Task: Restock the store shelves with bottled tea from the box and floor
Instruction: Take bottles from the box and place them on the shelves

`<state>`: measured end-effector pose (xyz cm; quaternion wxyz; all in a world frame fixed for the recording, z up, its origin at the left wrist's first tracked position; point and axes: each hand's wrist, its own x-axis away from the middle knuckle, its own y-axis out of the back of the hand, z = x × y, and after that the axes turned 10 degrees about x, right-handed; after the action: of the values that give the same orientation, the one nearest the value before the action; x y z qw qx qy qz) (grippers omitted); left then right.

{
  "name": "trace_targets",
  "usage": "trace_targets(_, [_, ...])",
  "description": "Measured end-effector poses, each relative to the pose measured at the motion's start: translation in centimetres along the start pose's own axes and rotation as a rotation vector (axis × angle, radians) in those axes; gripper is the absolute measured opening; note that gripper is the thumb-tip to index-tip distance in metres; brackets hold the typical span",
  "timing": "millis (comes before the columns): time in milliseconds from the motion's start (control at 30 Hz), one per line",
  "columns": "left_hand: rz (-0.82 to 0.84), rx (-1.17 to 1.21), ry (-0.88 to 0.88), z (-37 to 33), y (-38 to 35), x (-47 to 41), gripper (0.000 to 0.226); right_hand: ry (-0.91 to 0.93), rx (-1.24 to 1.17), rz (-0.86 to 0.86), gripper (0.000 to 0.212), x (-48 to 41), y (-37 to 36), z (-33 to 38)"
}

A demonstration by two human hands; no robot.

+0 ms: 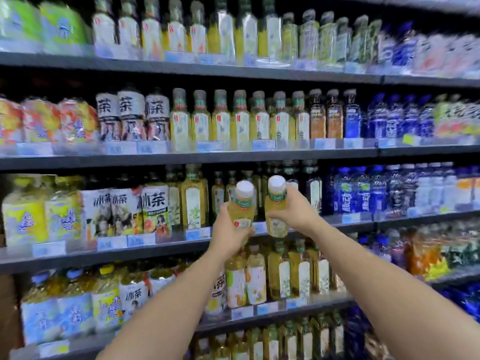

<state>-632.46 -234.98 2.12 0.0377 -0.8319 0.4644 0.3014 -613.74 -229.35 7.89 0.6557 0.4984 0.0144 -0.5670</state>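
Both arms reach up — left hand (228, 229) and right hand (293, 211) each seemingly grip a tea bottle (242, 203).

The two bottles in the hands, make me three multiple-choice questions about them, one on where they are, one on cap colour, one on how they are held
1. The two held bottles are in front of which shelf?
A. The top shelf
B. The shelf third from the top
C. The lowest shelf in view

2. What colour are their caps?
A. White
B. Red
C. Black

3. How are the bottles held?
A. Both in one hand
B. One in each hand, upright
C. Lying flat on the palms

Answers:
1. B: the left bottle and right bottle are raised before the gap in the third shelf.
2. A: both caps are white.
3. B: the left hand grips one and the right hand grips the other, caps up.
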Motion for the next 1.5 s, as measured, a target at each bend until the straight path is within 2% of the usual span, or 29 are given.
trace_targets(100, [-0.014, -0.074, -0.02, 0.2, 0.0, -3.8, 0.082, 0.061, 0.036, 0.007, 0.072, -4.0, -0.1, -0.1])
trace_targets(233, [0.015, -0.105, -0.04, 1.4, -0.2, -7.6, 0.075, 0.138, 0.055, 0.049, 0.076, -7.7, -2.9, -1.3])
trace_targets(433, [-0.001, -0.157, 0.039, 3.3, -0.7, -13.2, 0.077, 0.116, 0.002, 0.133, 0.074, -13.0, -7.5, -4.1])
trace_targets(533, [0.022, -0.288, 0.141, 5.6, -1.4, -15.2, 0.062, 0.033, -0.13, 0.212, 0.072, -15.5, -9.7, -5.6])
trace_targets(633, [-0.027, -0.325, 0.252, 8.4, -1.9, -16.8, 0.044, -0.021, -0.226, 0.214, 0.058, -17.7, -12.0, -7.1])
trace_targets(667, [-0.042, -0.33, 0.278, 9.1, -1.9, -17.3, 0.049, -0.037, -0.25, 0.211, 0.059, -18.2, -12.7, -7.5])
trace_targets(767, [-0.045, -0.393, 0.324, 10.4, -1.6, -19.0, 0.087, -0.088, -0.234, 0.204, 0.09, -19.0, -14.3, -8.7])
trace_targets(800, [-0.034, -0.421, 0.342, 10.7, -1.5, -19.5, 0.091, -0.087, -0.217, 0.206, 0.091, -19.1, -14.6, -8.9])
trace_targets(867, [-0.021, -0.478, 0.398, 10.9, -1.6, -20.2, 0.083, -0.074, -0.099, 0.23, 0.084, -19.1, -15.1, -9.1])
trace_targets(933, [-0.013, -0.553, 0.413, 11.1, -1.6, -20.4, 0.062, -0.07, 0.077, 0.252, 0.079, -18.9, -15.7, -9.4])
trace_targets(1000, [-0.009, -0.596, 0.355, 11.6, -1.8, -20.2, 0.042, -0.123, 0.197, 0.196, 0.071, -18.5, -16.4, -9.6])
trace_targets(1100, [0.015, -0.751, 0.311, 11.9, -2.2, -19.8, 0.039, -0.101, 0.291, 0.107, 0.033, -17.7, -17.2, -9.5])
trace_targets(1167, [0.085, -0.807, 0.302, 12.0, -2.6, -20.0, 0.035, 0.008, 0.344, 0.202, 0.019, -17.6, -17.6, -9.2])
trace_targets(1267, [0.168, -0.808, 0.283, 12.1, -3.4, -20.9, 0.031, 0.028, 0.358, 0.268, 0.017, -18.5, -17.8, -8.4])
trace_targets(1367, [0.143, -0.818, 0.275, 12.4, -4.0, -22.4, 0.025, -0.018, 0.396, 0.326, 0.019, -20.1, -17.9, -7.8])
trace_targets(1500, [0.09, -0.841, 0.279, 13.3, -4.5, -23.8, 0.022, 0.011, 0.478, 0.39, 0.013, -21.7, -18.8, -7.8])
